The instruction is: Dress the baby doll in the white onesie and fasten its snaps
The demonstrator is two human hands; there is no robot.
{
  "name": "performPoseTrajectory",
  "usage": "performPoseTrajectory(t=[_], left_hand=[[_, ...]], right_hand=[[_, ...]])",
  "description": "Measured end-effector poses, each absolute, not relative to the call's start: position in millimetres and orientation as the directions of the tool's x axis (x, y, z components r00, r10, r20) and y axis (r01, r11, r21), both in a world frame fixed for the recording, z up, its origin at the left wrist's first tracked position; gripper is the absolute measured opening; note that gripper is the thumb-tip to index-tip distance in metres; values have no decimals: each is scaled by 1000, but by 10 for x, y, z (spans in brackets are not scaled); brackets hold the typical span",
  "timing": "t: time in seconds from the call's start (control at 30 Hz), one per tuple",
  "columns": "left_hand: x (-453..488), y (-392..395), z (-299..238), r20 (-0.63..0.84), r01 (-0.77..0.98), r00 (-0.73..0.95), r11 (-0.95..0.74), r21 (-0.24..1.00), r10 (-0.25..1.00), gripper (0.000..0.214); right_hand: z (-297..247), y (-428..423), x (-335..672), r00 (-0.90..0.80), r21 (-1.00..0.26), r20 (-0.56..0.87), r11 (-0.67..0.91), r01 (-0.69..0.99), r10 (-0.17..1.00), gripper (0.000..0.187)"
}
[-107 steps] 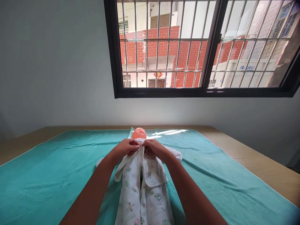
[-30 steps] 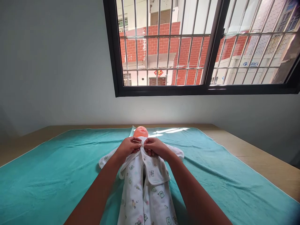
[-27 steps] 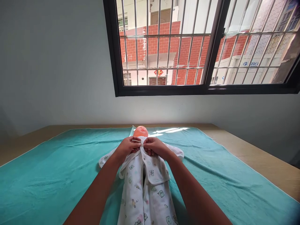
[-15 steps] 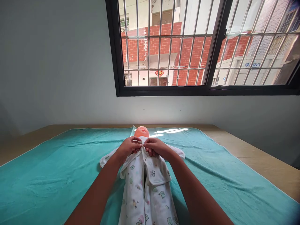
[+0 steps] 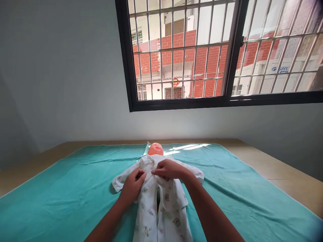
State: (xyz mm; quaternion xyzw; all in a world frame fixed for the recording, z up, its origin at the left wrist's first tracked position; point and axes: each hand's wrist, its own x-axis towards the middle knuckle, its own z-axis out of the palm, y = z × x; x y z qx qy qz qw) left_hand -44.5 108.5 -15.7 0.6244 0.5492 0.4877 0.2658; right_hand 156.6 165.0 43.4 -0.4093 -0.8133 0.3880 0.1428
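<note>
A baby doll (image 5: 155,149) lies on its back, its head toward the wall. It wears a white printed baby jacket (image 5: 148,162) with long sleeves spread to both sides, and matching printed trousers (image 5: 147,211). My left hand (image 5: 133,184) is at the left side of the jacket front, its fingers curled and pinched at the cloth. Over the middle of the chest, my right hand (image 5: 169,169) pinches the jacket front between thumb and fingers. The fingertips of my right hand partly hide the fastening line. A dark gap (image 5: 158,200) shows between the trouser legs.
A turquoise cloth (image 5: 75,181) with wrinkles covers most of the wooden table (image 5: 280,179). Behind it stand a grey wall (image 5: 75,84) and a barred window with a black frame (image 5: 176,106). Sunlight streaks fall on the cloth near the doll's head.
Both hands were together at the jacket's neckline. My left hand has moved down and left, my right hand slightly down, leaving a gap between them. The view has tilted slightly.
</note>
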Motion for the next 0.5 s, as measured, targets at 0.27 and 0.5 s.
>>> performPoseTrajectory(t=[0.27, 0.5], left_hand=[[-447, 836, -270, 260, 421, -18, -228, 878, 965, 29], [-215, 636, -307, 473, 572, 76, -427, 701, 878, 23]], right_hand=[[589, 1034, 1270, -503, -143, -25, 495, 857, 864, 39], [364, 867, 1422, -545, -61, 45, 547, 835, 837, 19]])
